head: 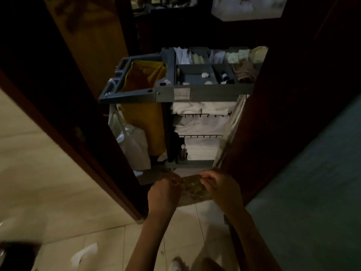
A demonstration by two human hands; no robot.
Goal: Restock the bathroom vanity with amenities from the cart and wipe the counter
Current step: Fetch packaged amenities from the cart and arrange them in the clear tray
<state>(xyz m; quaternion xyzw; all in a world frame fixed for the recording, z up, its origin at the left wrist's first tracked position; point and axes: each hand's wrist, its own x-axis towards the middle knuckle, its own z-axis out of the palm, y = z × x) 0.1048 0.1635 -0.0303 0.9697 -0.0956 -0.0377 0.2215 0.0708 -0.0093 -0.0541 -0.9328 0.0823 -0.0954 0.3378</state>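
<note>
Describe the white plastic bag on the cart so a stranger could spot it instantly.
Find the grey housekeeping cart in the doorway, with a yellow bag at its left end. The white plastic bag hangs by its handles beside that yellow bag, low down. Unlike the folded white towels shelved to its right, it is loose and crinkled.

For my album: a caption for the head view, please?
At a grey cart of towels, left hand and right hand hold a dark flat item.

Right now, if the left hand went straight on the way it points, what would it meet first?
Probably the cart's bottom shelf, just beyond the left hand; depth is unclear.
</note>
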